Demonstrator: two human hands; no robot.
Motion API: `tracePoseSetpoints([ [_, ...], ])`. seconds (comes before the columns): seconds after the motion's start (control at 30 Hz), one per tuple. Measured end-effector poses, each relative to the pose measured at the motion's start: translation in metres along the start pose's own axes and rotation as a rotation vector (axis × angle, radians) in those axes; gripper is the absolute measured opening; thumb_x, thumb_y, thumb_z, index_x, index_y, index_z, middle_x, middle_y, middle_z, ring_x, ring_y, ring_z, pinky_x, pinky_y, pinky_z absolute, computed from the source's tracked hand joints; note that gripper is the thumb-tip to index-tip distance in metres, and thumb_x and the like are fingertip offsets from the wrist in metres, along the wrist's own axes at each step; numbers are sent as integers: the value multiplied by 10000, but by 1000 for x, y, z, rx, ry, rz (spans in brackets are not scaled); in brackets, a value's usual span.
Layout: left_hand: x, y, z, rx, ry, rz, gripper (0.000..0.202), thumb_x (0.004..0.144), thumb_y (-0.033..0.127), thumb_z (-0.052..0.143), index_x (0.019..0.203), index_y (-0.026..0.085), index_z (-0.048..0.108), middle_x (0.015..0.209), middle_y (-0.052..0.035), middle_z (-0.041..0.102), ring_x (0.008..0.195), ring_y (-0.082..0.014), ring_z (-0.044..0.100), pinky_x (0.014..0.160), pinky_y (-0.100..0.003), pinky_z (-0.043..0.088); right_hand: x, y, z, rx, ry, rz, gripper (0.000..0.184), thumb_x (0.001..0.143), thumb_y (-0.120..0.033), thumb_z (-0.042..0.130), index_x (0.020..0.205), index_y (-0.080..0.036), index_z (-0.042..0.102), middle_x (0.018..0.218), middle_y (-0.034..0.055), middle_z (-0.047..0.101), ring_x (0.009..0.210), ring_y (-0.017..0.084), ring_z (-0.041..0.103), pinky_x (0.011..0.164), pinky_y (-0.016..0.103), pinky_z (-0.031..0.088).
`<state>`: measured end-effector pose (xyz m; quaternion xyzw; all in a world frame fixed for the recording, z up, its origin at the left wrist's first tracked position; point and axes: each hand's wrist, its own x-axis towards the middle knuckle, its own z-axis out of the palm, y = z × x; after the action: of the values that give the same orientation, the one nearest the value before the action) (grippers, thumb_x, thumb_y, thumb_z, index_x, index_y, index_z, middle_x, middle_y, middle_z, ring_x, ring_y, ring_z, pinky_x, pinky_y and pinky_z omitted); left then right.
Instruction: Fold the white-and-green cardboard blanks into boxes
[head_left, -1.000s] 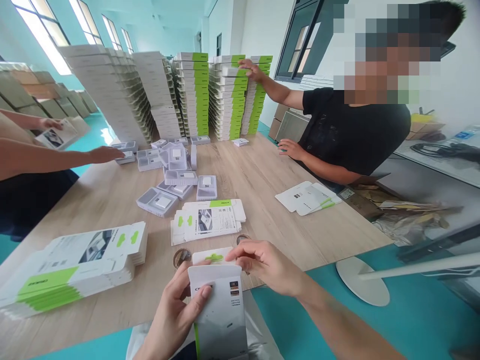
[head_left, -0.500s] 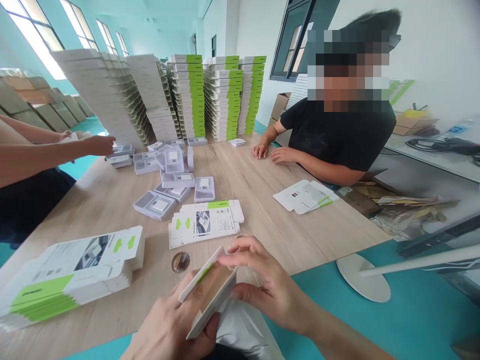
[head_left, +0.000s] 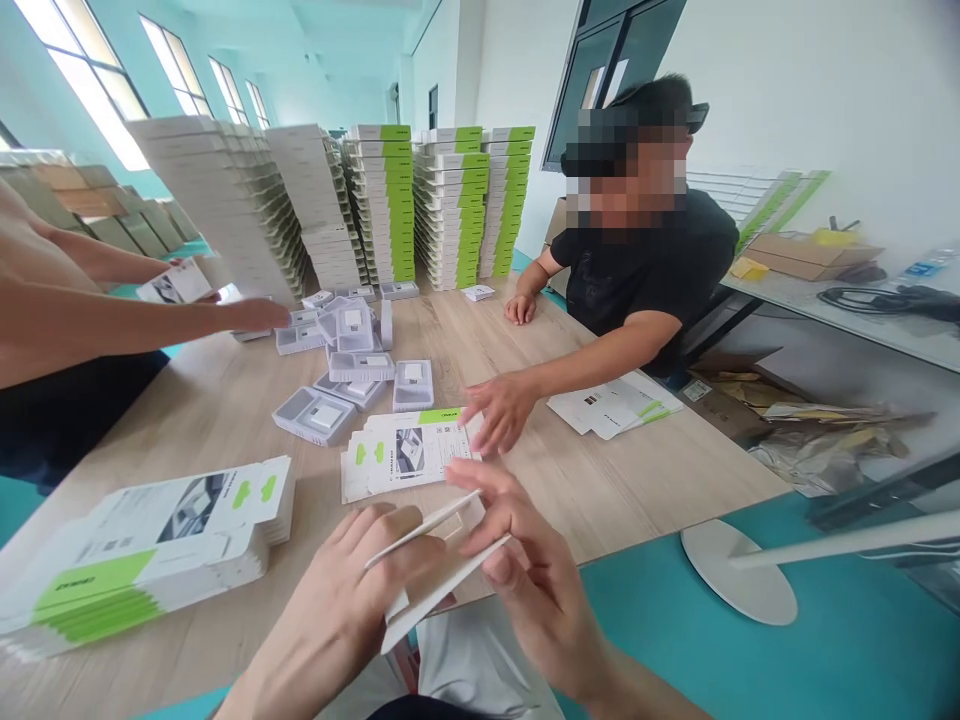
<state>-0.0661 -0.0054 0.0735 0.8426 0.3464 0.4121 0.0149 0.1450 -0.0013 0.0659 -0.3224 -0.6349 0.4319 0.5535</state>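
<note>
Left fingers (head_left: pixel 412 560) — partly hidden, window (head_left: pixel 97 95) — cut off

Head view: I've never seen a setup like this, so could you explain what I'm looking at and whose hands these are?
There is no machine here: a camera worn on a person's head looks forward and down, so the two bare hands nearest you are the wearer's own. The left hand holds an open white carton, fingers between its walls; the right hand has its fingers at the carton's right end. On the wood-grain table lie a thick pile of flattened cartons at left, a thinner pile in the middle, and plastic trays beyond it. Tall stacks of boxes stand at the back. A co-worker's hand also extends from the right to the thinner pile's edge.
</note>
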Motion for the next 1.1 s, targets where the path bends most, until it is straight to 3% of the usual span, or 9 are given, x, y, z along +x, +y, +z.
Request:
tracePoseSetpoints([
  [0.1, -5, -12, 14, -33, 52, -2, 145, 1054, 396, 605, 1092, 280, 528, 1040, -70, 764, 794, -204, 782, 646, -309, 645, 0, 11, 21, 180, 106, 68, 343, 1036, -570, 588, 943, -268, 720, 975, 32, 729, 959, 215, 692, 939, 363, 547],
  [0.17, -15, -16, 31, -52, 175, -69, 239, 1040, 292, 644, 1210, 282, 476, 1073, -70, 717, 859, -195, 778, 656, -282, 628, 1, 20, 34, 234, 197, 107, 322, 1026, -562, 600, 994, -264, 719, 888, 17, 704, 863, 206, 668, 848, 347, 554],
  [0.23, -26, -13, 47, -81, 186, -204, 332, 1032, 232, 650, 1311, 262, 474, 1197, -121, 684, 1077, -238, 755, 835, -359, 641, 3, 27, 43, 238, 298, 98, 324, 1019, -531, 619, 889, -245, 701, 956, 33, 705, 897, 213, 668, 850, 351, 550],
  [0.3, -33, -3, 58, -153, 244, -438, 223, 1068, 267, 578, 1284, 278, 525, 1354, -155, 632, 1289, -281, 663, 997, -453, 584, 6, 32, 50, 222, 405, 65, 358, 1009, -491, 643, 760, -234, 643, 1002, 36, 694, 930, 215, 667, 877, 357, 545],
  [0.47, -32, 20, 63, -654, 291, -763, 324, 1044, 478, 576, 1317, 304, 555, 1643, -134, 449, 1576, -337, 358, 1255, -608, 294, 13, 33, 63, 213, 523, 29, 331, 980, -401, 690, 711, -236, 591, 968, 24, 656, 967, 214, 654, 877, 350, 543],
  [0.57, -23, 20, 64, -865, 486, -834, 376, 1011, 636, 527, 1086, 283, 632, 1613, -94, 524, 1549, -348, 401, 1256, -585, 297, 14, 33, 70, 216, 532, 5, 312, 986, -351, 675, 716, -234, 571, 984, 23, 655, 931, 200, 663, 836, 334, 550],
  [0.67, -14, 18, 65, -940, 633, -903, 403, 1006, 650, 532, 921, 265, 616, 1538, -72, 620, 1482, -328, 498, 1209, -532, 374, 10, 33, 75, 194, 511, -57, 216, 1001, -303, 644, 793, -249, 618, 1034, 21, 676, 954, 196, 680, 837, 328, 560],
  [0.97, -7, 11, 64, -885, 767, -890, 389, 968, 601, 668, 830, 238, 665, 1283, -53, 782, 1290, -262, 645, 1118, -408, 450, 5, 38, 76, 138, 379, -96, 154, 1007, -320, 637, 867, -256, 648, 1115, 50, 684, 1032, 229, 696, 923, 400, 575],
  [1.1, -9, 9, 68, -911, 778, -930, 418, 933, 579, 728, 741, 227, 611, 1234, -64, 799, 1233, -282, 675, 1068, -419, 488, 6, 42, 76, 102, 422, -87, 191, 1010, -300, 621, 834, -245, 670, 1081, 56, 663, 1010, 223, 692, 872, 370, 589],
])
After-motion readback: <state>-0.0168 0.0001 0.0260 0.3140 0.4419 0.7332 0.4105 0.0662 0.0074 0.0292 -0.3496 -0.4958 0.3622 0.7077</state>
